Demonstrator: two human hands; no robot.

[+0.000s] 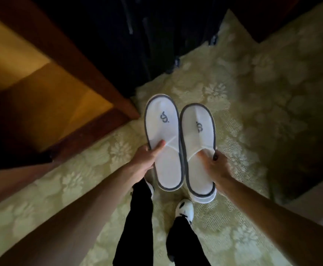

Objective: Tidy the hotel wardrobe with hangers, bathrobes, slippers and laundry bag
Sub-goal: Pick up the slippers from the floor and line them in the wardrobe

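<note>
1. White terry with grey piping: I see two hotel slippers, the left slipper [163, 139] and the right slipper [198, 148], held side by side above the floor, their inner edges touching or nearly so.
2. Each toe cover carries a small dark-blue curled monogram; I cannot read it as letters.
3. My view shows the left hand [147, 160] clamped on the left slipper's outer edge, thumb lying across the strap on top.
4. I see the right hand [217, 167] gripping the right slipper's outer edge, fingers tucked in under the strap opening.
5. Below them lies a pale green carpet [253, 96] with a floral pattern, and the person's black trousers and white-and-black shoes [184, 209].
6. At left I make out a wooden wardrobe frame [91, 70] with a yellowish lit interior; what it holds is too blurred to tell.
7. A dark suitcase-like shape [137, 35] stands beyond the slippers.
</note>
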